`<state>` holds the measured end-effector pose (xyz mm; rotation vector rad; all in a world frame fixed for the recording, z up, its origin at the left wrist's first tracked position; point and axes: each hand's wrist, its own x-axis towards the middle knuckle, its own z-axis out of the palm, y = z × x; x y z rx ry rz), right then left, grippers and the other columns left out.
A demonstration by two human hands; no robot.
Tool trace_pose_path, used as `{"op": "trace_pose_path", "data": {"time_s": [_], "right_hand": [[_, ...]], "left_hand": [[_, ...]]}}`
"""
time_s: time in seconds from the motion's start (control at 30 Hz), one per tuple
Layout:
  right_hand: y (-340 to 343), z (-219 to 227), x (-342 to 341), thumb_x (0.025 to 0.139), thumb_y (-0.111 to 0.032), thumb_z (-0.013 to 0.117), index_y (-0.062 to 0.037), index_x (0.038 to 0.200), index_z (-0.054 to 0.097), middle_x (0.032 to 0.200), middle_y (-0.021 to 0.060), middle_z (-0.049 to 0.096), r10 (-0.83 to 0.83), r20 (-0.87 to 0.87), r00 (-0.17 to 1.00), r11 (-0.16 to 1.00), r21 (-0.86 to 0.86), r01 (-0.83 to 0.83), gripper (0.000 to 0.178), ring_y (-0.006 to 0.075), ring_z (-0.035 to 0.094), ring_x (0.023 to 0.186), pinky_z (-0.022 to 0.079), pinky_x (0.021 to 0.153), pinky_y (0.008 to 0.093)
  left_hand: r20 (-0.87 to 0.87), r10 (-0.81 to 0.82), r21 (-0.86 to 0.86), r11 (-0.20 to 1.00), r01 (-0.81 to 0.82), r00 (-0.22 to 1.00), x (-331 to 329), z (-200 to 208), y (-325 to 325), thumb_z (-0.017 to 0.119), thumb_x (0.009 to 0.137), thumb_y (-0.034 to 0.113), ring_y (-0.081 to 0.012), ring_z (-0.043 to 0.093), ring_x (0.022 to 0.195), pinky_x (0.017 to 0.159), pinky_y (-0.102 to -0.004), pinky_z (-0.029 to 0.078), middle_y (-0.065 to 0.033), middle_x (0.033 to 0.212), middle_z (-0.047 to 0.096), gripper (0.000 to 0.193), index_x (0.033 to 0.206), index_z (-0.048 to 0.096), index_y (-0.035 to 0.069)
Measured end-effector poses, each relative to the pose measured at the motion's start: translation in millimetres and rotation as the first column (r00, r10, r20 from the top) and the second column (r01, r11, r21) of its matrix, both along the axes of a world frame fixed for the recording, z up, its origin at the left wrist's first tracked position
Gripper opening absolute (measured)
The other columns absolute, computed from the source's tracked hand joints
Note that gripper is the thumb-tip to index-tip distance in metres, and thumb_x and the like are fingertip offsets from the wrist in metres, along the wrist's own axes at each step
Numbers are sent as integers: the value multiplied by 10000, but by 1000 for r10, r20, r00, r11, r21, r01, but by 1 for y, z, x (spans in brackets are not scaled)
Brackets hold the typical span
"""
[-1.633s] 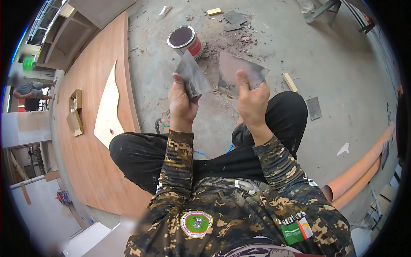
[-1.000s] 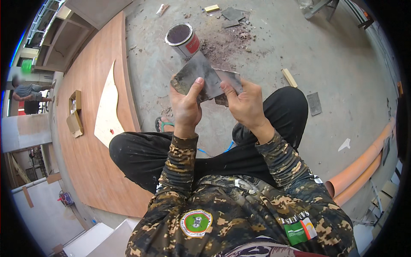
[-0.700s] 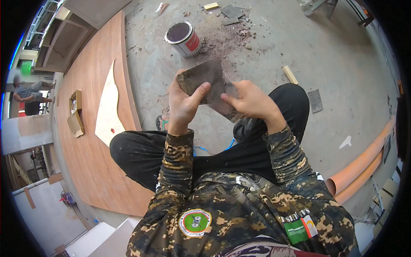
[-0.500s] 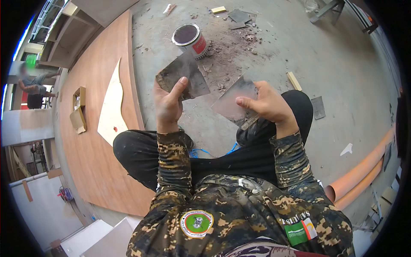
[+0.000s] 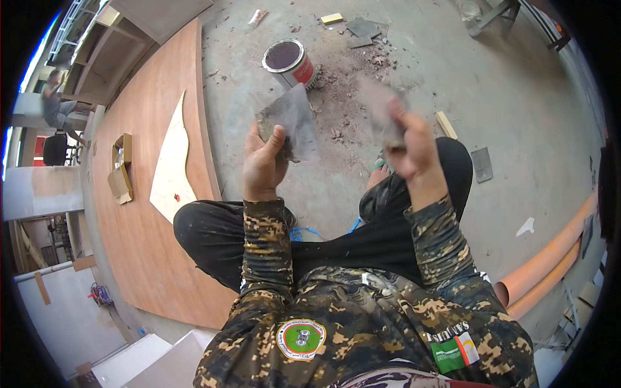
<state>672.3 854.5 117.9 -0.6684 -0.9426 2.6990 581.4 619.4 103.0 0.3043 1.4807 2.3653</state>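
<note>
Grey floor (image 5: 517, 116) spreads beyond your grip in the head view; open can (image 5: 291, 76) sits past the left sheet (image 5: 292, 119). Your right hand (image 5: 420, 142) just swung up, blurring the right sheet (image 5: 376, 102) it grips. Sheets don't touch. Your left hand (image 5: 264, 161) pinches its sheet, thumb on top: grey, smeared, dirtier by the thumb.

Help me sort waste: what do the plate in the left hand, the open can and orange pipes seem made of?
Plate in left hand: thin, dull grey, smeared; metal or plastic, too blurred to tell.
Open can: probably metal, from its shiny, silvery rim.
Orange pipes: likely smooth plastic, from their even colour.
</note>
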Motion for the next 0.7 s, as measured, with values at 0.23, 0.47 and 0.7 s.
{"op": "trace_pose_path", "data": {"time_s": [0.23, 0.47, 0.7], "right_hand": [[-105, -11, 22, 882, -199, 696, 22, 1130, 550, 1003, 54, 642, 582, -243, 776, 772, -136, -621, 362, 127, 619, 893, 536, 808, 302], [-59, -1, -7, 901, -242, 662, -10, 1169, 553, 1037, 89, 654, 299, -119, 947, 925, -206, -318, 371, 169, 658, 888, 555, 749, 338], [-44, 10, 3, 912, -248, 664, 40, 1016, 638, 897, 91, 694, -123, -63, 990, 542, 832, 120, 307, 137, 604, 811, 483, 758, 292]], "left_hand": [[109, -799, 868, 367, 336, 591, 1, -68, 22, 519, 969, 279, -151, 530, 658, 605, -294, 464, -48, 745, 495, 465, 1328, 358, 31], [485, -170, 85, 985, 147, 858, 34, -63, 36, 500, 974, 443, -81, 427, 479, 415, -226, 353, 37, 683, 485, 351, 1074, 574, 114], [267, -34, 166, 986, -12, 963, -15, -33, -3, 491, 981, 414, -79, 473, 543, 484, -224, 397, 14, 719, 537, 316, 1038, 567, 113]]}}
